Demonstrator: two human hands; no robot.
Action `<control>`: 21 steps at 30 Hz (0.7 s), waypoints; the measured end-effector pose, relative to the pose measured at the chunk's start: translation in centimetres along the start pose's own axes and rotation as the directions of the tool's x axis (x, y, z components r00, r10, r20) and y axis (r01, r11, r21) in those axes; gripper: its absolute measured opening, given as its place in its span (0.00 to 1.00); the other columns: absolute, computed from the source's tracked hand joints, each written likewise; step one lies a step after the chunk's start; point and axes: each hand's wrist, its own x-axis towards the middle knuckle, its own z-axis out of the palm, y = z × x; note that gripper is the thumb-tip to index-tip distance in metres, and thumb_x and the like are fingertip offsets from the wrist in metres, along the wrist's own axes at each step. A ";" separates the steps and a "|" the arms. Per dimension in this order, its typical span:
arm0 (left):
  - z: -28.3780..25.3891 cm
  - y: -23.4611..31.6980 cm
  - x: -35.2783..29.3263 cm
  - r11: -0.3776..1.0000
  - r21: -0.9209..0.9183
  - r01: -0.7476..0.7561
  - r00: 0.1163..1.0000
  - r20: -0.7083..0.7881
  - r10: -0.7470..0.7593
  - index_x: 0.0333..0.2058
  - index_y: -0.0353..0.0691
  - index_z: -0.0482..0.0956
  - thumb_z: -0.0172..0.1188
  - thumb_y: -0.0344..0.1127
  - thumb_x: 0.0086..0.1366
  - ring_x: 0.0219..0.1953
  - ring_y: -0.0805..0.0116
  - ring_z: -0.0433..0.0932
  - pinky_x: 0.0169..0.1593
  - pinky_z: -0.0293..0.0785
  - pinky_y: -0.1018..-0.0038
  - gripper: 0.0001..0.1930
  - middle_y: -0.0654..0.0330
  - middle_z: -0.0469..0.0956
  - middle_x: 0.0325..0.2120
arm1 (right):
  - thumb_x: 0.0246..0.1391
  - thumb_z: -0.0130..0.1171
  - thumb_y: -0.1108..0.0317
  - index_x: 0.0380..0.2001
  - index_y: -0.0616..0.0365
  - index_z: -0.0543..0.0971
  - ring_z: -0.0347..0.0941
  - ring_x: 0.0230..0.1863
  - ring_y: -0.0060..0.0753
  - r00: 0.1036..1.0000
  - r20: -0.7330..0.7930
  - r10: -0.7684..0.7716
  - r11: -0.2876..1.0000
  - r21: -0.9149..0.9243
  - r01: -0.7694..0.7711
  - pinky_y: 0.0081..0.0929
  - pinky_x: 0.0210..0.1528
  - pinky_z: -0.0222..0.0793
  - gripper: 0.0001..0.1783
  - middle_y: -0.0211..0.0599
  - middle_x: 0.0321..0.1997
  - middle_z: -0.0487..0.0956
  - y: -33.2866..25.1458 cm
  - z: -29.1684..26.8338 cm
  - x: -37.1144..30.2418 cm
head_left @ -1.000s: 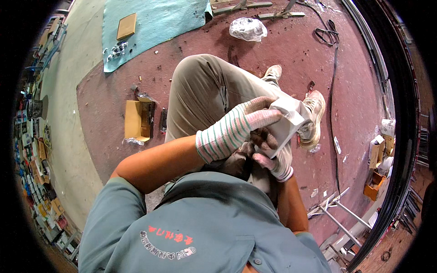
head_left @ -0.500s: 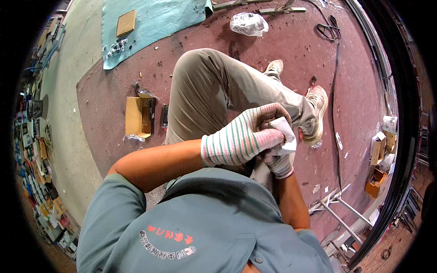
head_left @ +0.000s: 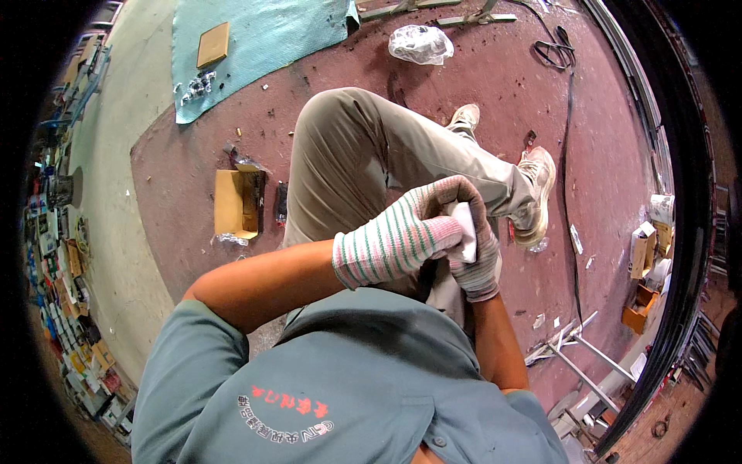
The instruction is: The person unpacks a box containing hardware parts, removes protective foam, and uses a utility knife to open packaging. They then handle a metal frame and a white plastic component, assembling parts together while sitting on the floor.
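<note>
Both of my hands wear striped knit gloves and meet above my lap, next to my bent knee. My left hand (head_left: 398, 240) is closed, its thumb and fingers pinching a small white piece (head_left: 465, 232) that looks folded or thin-walled; its exact kind cannot be made out. Just beyond and beneath it, my right hand (head_left: 481, 267) curls round the other side of the same white piece. Part of the piece is hidden by the fingers.
An open cardboard box (head_left: 232, 205) lies on the red floor at left, beside a small black packet (head_left: 280, 203). A teal mat (head_left: 270, 46) bears a flat brown box (head_left: 213, 44). Elsewhere are a clear plastic bag (head_left: 421, 45), a black cable (head_left: 568, 147) and a metal frame (head_left: 591, 352).
The white piece has turned and shows a narrower side. My left hand has shifted slightly left, and more of my right hand shows round the piece.
</note>
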 end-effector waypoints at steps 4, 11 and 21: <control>-1.0 -0.6 -0.6 0.993 0.021 -0.115 0.993 -0.021 0.115 0.44 0.41 0.72 0.61 0.40 0.60 0.40 0.82 0.71 0.43 0.68 0.83 0.16 0.66 0.74 0.40 | 0.38 0.63 0.63 0.53 0.59 0.72 0.74 0.42 0.52 0.989 -0.040 -0.142 0.981 -0.141 0.135 0.40 0.47 0.71 0.34 0.49 0.42 0.76 -0.8 0.1 1.0; -2.0 0.8 -1.5 0.944 0.322 -0.076 0.997 -0.006 0.082 0.49 0.38 0.71 0.41 0.24 0.53 0.40 0.80 0.71 0.46 0.69 0.81 0.23 0.65 0.74 0.41 | 0.35 0.64 0.58 0.56 0.60 0.70 0.72 0.43 0.52 0.977 -0.034 -0.209 0.925 -0.332 0.186 0.44 0.50 0.67 0.40 0.49 0.42 0.75 -2.2 -0.7 1.3; -2.4 0.7 -1.8 0.997 0.041 0.060 0.996 0.066 -0.063 0.63 0.38 0.62 0.62 0.45 0.64 0.61 0.64 0.68 0.65 0.61 0.66 0.33 0.57 0.71 0.57 | 0.31 0.66 0.65 0.57 0.61 0.69 0.72 0.42 0.51 0.967 -0.013 -0.253 0.864 -0.454 0.219 0.44 0.45 0.67 0.42 0.46 0.41 0.75 -2.4 -2.0 1.2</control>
